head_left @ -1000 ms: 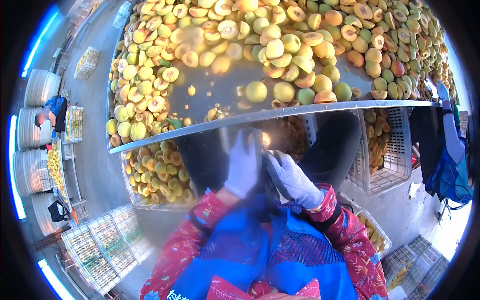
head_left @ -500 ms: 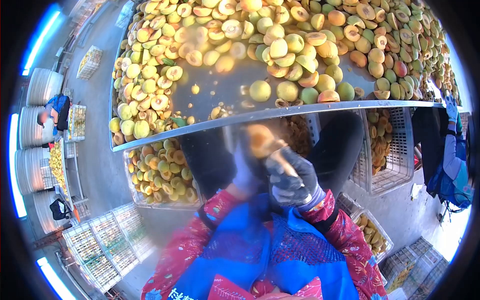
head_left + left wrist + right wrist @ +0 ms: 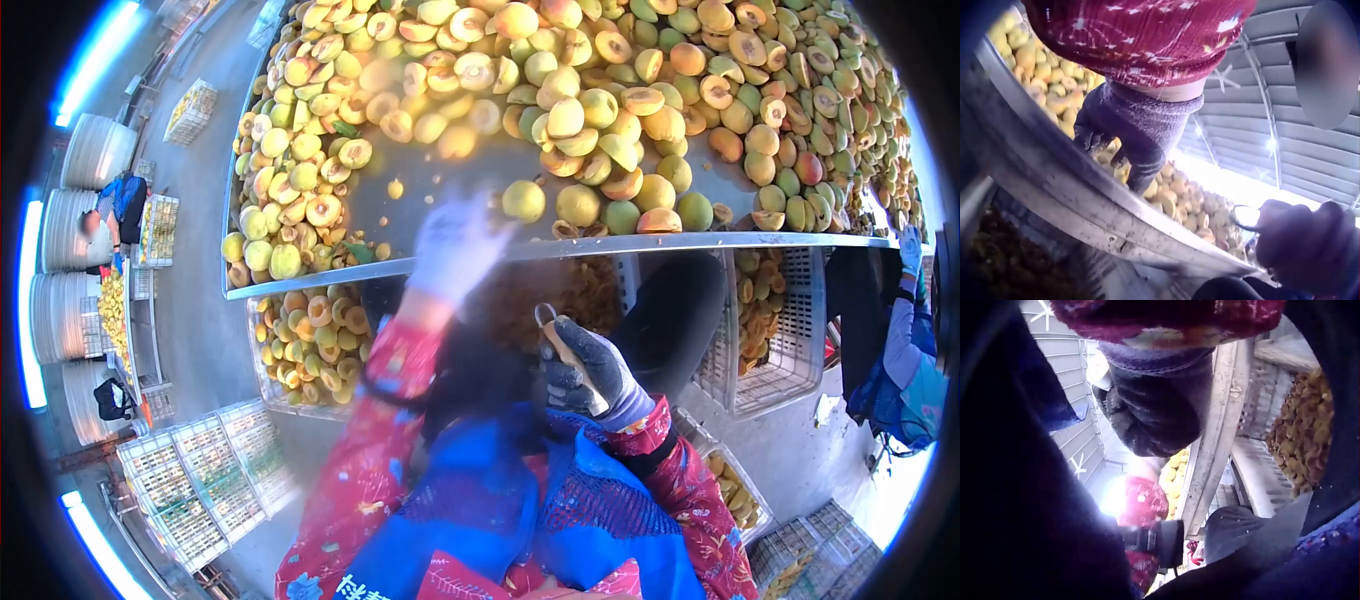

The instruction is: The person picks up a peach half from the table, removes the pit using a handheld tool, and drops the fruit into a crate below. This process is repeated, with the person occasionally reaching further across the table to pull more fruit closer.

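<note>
My left hand (image 3: 460,245), in a pale glove and motion-blurred, reaches over the front rim of the metal table (image 3: 640,241). In the left wrist view this hand (image 3: 1132,131) has its fingers pointing down and apart, with yellow fruit showing between them. A whole peach (image 3: 523,201) lies just beyond its fingertips in the head view. My right hand (image 3: 592,372), gloved with dark grip coating, holds a pitting tool (image 3: 572,350) upright in front of the body. The tool has a wooden handle and a small metal loop at its top.
Halved and whole peaches (image 3: 400,60) are heaped across the table. Below its rim stand a crate (image 3: 300,408) of peach halves at left, brownish pieces (image 3: 570,285) between the knees, and another crate (image 3: 800,340) at right. A second worker (image 3: 900,370) is at the far right.
A peach at the right hand's tool half a second ago is gone from there. My left hand has risen from the lap to the table. The right hand still grips the tool.
</note>
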Action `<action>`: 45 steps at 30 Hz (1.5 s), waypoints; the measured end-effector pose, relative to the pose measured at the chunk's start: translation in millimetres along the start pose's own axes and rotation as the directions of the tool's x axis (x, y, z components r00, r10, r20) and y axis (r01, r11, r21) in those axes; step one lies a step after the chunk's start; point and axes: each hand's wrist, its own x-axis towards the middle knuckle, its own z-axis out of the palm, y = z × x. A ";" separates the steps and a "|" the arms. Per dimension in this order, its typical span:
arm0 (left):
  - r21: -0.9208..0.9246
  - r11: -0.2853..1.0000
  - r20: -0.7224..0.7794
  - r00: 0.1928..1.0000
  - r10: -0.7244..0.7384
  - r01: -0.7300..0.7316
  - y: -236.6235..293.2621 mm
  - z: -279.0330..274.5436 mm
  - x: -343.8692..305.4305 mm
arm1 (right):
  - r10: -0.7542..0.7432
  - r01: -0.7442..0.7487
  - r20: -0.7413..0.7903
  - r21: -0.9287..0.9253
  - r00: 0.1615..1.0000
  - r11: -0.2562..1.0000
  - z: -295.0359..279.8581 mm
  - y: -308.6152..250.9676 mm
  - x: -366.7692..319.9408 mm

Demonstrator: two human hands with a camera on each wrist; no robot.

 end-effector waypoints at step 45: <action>-0.955 0.284 0.056 0.990 -0.129 0.090 40.7 -9.2 -92.8 | -0.687 -0.136 0.084 -0.956 0.722 -0.259 38.9 39.5 15.5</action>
